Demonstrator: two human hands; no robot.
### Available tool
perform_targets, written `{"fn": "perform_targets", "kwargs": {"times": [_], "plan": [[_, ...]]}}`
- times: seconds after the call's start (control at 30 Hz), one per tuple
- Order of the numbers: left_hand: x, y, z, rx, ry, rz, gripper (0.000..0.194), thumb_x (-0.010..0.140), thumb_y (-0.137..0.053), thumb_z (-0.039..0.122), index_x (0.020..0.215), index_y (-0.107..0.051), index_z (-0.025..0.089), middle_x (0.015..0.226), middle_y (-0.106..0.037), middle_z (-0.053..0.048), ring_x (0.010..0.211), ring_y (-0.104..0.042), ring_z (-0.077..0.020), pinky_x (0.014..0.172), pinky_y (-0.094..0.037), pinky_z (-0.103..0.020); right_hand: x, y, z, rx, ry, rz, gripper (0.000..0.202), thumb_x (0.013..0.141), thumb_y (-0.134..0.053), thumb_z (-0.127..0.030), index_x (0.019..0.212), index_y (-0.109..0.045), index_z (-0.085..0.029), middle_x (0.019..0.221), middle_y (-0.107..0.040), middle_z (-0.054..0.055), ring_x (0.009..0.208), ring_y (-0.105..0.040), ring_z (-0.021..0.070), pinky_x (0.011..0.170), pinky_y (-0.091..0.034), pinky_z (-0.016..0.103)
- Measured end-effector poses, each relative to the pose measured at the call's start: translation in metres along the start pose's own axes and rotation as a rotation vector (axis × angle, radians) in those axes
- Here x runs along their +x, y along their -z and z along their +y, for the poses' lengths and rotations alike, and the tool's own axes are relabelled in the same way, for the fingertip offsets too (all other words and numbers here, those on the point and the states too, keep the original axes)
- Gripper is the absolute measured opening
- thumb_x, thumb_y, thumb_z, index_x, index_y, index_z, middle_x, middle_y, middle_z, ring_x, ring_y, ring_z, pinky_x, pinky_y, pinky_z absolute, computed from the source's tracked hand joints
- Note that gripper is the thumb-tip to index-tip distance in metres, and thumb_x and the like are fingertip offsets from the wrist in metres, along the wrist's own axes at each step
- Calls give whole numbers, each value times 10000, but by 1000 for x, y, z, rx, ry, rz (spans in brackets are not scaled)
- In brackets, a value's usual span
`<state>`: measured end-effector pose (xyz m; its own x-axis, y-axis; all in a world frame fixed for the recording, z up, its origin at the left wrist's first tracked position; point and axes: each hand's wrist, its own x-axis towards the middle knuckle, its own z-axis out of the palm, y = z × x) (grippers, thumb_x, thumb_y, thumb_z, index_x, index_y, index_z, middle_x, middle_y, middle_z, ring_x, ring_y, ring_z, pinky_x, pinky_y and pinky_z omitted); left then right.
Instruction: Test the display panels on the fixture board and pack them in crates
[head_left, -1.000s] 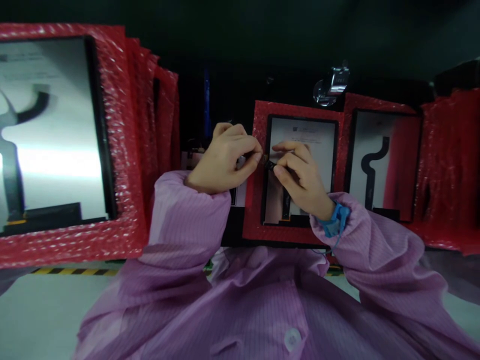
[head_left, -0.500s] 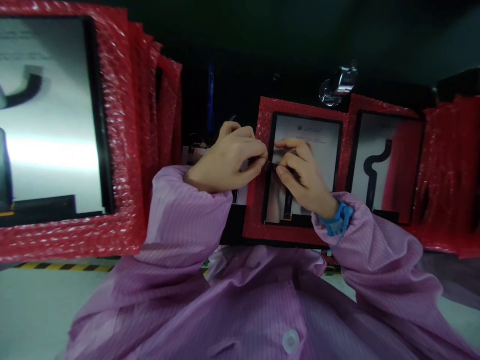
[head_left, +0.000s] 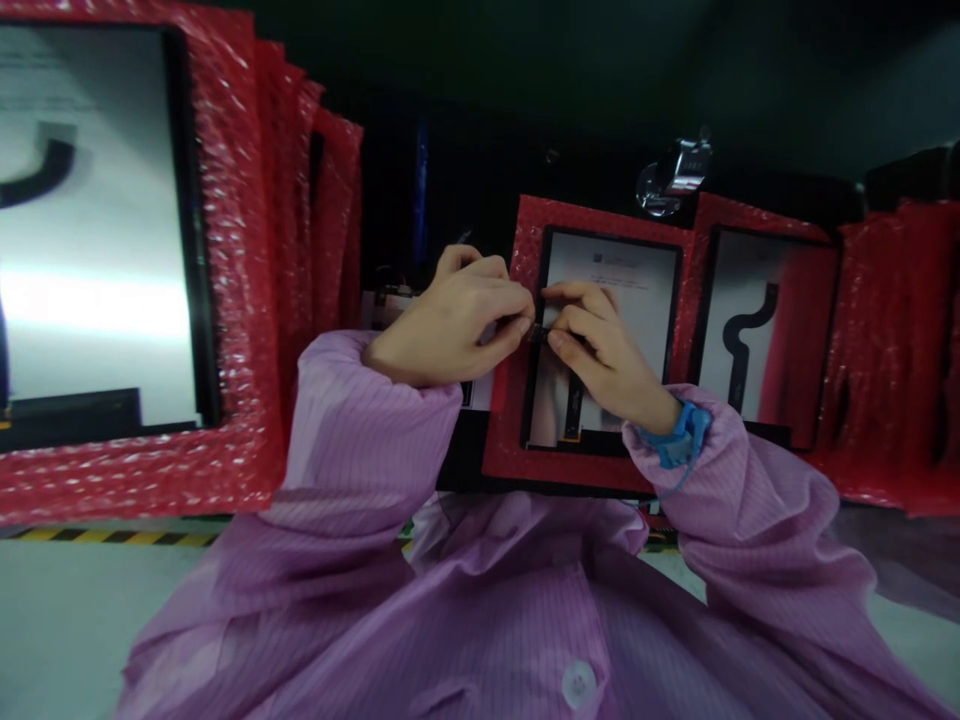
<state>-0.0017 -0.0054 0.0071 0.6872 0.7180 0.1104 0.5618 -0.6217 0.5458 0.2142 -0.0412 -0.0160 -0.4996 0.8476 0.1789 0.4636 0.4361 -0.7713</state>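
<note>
A display panel (head_left: 645, 268) with a silvery back and black edges lies on a red bubble-wrap sheet (head_left: 504, 455). From its lower edge a black flex cable (head_left: 574, 408) runs up beneath my right hand (head_left: 606, 358). That hand pinches the cable's dark end between thumb and finger, close to the panel's left edge. My left hand (head_left: 471, 312) is closed in a pinch right beside this end, thumb against fingertips. Whatever the left fingertips hold is too small and hidden to make out. A blue wrist strap (head_left: 684, 436) circles my right wrist.
Another panel (head_left: 750, 270) with a curved black cable lies partly under red wrap at right, beside stacked red bubble-wrap sheets (head_left: 892, 350). A large panel (head_left: 112, 250) on red wrap stands close at left. Behind sits a shiny metal counter (head_left: 686, 165).
Both hands keep nearly the same pose at the cable end. The whole view has shifted slightly, with the surroundings sliding a little to the left.
</note>
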Motion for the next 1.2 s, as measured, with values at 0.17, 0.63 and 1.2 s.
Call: {"fn": "perform_targets", "kwargs": {"times": [0.17, 0.63, 1.2], "plan": [[0, 0, 0, 5, 12, -14, 258, 927, -420, 303, 821, -630, 197, 748, -621, -29, 858, -595, -231, 965, -354, -459, 1, 2, 1, 12, 14, -27, 217, 1033, -447, -314, 860, -517, -204, 1240, -578, 94, 1286, -491, 215, 1118, -341, 440], [0, -2, -2, -46, 36, 43, 297, 951, -500, 394, 839, -714, 220, 755, -684, -2, 829, -613, -195, 1022, -316, -446, -1, 4, 0, -18, 36, -39, 222, 1036, -446, -331, 897, -555, -198, 1269, -578, 107, 1293, -499, 222, 1113, -336, 446], [-36, -2, 22, 62, 115, 578, 252, 1011, -467, 362, 1048, -634, 178, 1167, -671, -112, 1144, -581, -256, 1015, -399, -459, -5, -1, -7, 210, -34, 166, 357, 1064, -320, -467, 1087, -595, -241, 1216, -629, 69, 1224, -544, 198, 1099, -384, 448]]}}
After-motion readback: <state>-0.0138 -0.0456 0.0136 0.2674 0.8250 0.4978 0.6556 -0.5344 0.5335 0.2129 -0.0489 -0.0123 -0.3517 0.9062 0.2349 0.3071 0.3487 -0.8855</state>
